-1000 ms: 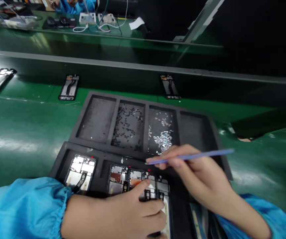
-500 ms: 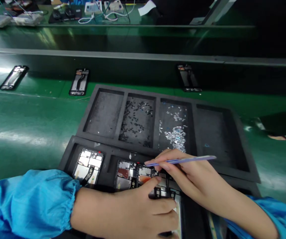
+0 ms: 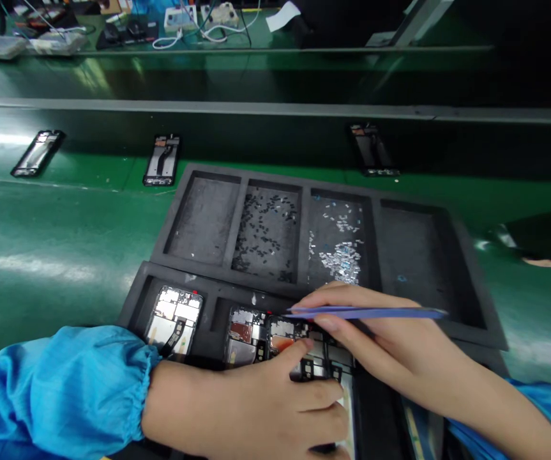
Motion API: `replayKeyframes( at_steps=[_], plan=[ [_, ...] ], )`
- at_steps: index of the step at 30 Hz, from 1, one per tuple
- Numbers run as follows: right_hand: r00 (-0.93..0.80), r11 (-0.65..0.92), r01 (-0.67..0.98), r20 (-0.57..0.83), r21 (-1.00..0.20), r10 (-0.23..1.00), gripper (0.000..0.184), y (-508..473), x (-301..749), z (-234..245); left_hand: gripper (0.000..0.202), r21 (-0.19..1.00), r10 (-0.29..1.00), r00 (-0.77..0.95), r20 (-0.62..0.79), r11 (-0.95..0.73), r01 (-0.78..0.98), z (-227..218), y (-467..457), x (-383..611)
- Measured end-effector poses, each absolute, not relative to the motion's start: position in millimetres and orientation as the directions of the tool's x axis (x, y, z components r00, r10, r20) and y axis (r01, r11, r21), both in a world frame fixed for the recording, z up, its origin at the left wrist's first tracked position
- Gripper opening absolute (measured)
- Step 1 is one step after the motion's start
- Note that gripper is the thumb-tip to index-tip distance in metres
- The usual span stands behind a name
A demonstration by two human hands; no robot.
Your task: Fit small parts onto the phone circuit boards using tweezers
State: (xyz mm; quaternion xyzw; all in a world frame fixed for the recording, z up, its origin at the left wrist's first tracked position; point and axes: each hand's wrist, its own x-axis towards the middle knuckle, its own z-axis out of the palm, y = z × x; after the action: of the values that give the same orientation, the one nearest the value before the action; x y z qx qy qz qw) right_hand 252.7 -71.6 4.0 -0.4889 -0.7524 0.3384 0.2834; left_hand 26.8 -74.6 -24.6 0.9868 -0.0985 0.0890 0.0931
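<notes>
My right hand (image 3: 375, 338) pinches a pair of purple tweezers (image 3: 390, 313), held nearly level, with the tips at the top edge of an opened phone (image 3: 282, 328). My left hand (image 3: 265, 409) lies across the row of opened phones, its fingers spread and the index finger touching near the middle one. Beside it sits another opened phone (image 3: 240, 332) with a reddish-brown patch. Farther left in the same dark foam tray (image 3: 134, 300), a phone with bare silvery parts (image 3: 175, 313) has its own slot. The lower halves of the phones are partly hidden by my left hand and arm.
Behind stands a dark divided tray (image 3: 304, 236) with small black pieces (image 3: 260, 230) and small silvery pieces (image 3: 345, 262) in its middle compartments. Phone frames (image 3: 161, 160) lie on the green surface (image 3: 64, 223) beyond. A ledge (image 3: 256, 107) runs across the back.
The tweezers and my right hand have shifted slightly right, and the tweezers now lie more level. The phone frames at the back have moved right relative to the trays. My left hand stays on the phones.
</notes>
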Motion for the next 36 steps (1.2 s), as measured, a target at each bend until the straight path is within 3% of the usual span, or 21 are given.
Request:
replayKeyframes(
  at_steps=[2, 5, 12, 16, 18, 20, 23, 27, 29, 32, 34, 36],
  plan=[
    [-0.218, 0.291, 0.573, 0.2, -0.766, 0.955, 0.018, -72, 256, 8, 0.046, 0.161, -0.162, 0.968, 0.193, -0.968, -0.194, -25, -75, 27],
    [-0.081, 0.223, 0.573, 0.216, -0.789, 0.973, 0.019, -69, 257, 11, 0.043, 0.149, -0.142, 0.969, 0.204, -0.973, -0.174, -26, -76, 27],
    [-0.199, 0.197, 0.523, 0.106, -0.829, 0.974, 0.019, -74, 259, 2, 0.042, 0.158, -0.161, 0.97, 0.183, -0.969, -0.19, -23, -74, 26],
    [0.012, 0.115, 0.585, 0.15, -0.803, 0.989, 0.019, -95, 279, 0, 0.036, 0.201, -0.131, 0.97, 0.204, -0.964, -0.173, -19, -73, 26],
    [0.203, 0.007, 0.469, 0.116, -0.883, 0.972, 0.021, -103, 290, -5, 0.033, 0.21, -0.11, 0.971, 0.211, -0.965, -0.155, -19, -76, 28],
    [0.335, -0.076, 0.232, 0.006, -0.97, 0.942, 0.022, -105, 298, -12, 0.033, 0.186, -0.119, 0.974, 0.193, -0.97, -0.156, -19, -79, 30],
    [0.371, -0.122, -0.043, -0.129, -0.992, 0.92, 0.029, -102, 306, -23, 0.037, 0.131, -0.169, 0.977, 0.129, -0.974, -0.186, -11, -81, 35],
    [0.414, -0.136, -0.189, -0.204, -0.973, 0.887, 0.045, -95, 311, -29, 0.048, 0.122, -0.253, 0.961, 0.11, -0.956, -0.266, 16, -64, 50],
    [0.425, -0.128, -0.252, -0.229, -0.959, 0.876, 0.049, -94, 314, -29, 0.059, 0.163, -0.248, 0.951, 0.184, -0.946, -0.278, 26, -44, 65],
    [0.47, -0.073, -0.345, -0.24, -0.936, 0.85, 0.046, -93, 318, -28, 0.07, 0.263, -0.143, 0.881, 0.451, -0.922, -0.284, 27, -9, 95],
    [0.501, -0.044, -0.39, -0.252, -0.92, 0.828, 0.043, -93, 321, -29, 0.069, 0.325, -0.004, 0.759, 0.651, -0.902, -0.284, 18, 12, 117],
    [0.513, -0.03, -0.43, -0.271, -0.902, 0.815, 0.041, -93, 323, -31, 0.061, 0.424, 0.215, 0.545, 0.811, -0.858, -0.292, 5, 25, 137]
  ],
)
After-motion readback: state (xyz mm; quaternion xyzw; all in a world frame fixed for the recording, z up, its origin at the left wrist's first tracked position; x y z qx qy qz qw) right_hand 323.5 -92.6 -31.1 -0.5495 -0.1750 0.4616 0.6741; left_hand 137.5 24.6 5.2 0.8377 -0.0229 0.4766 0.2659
